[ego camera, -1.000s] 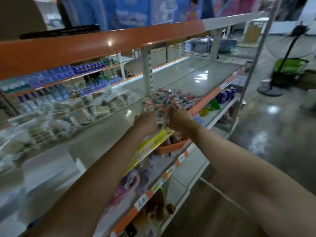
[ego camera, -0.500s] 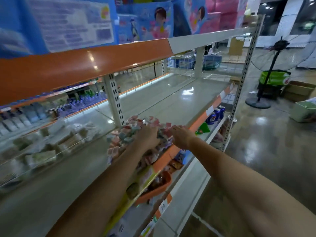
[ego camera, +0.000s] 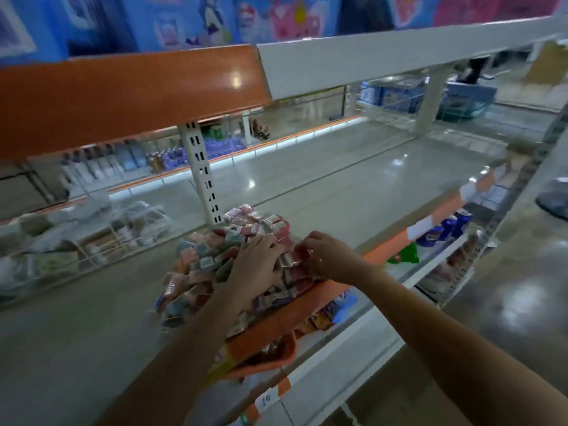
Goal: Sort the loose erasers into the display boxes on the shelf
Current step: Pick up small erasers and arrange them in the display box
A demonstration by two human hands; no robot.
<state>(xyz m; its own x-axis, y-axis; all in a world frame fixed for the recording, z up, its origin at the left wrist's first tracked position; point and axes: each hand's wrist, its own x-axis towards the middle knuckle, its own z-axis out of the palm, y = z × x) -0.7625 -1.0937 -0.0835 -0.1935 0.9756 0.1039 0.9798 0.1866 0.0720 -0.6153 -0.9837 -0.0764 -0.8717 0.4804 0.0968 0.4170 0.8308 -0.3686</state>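
Two bare forearms, no sleeves (none visible), unadorned wrists

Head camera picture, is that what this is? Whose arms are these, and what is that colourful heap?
Yes, one wide-angle camera worn on a person's head, looking down along both arms. No robot here. The heap of small wrapped erasers lies on the grey shelf, near its orange front edge. The left hand rests flat on the heap with fingers spread. The right hand has curled fingers pinching at erasers on the heap's right side; blur hides just which. Cans stand on the shelf below.
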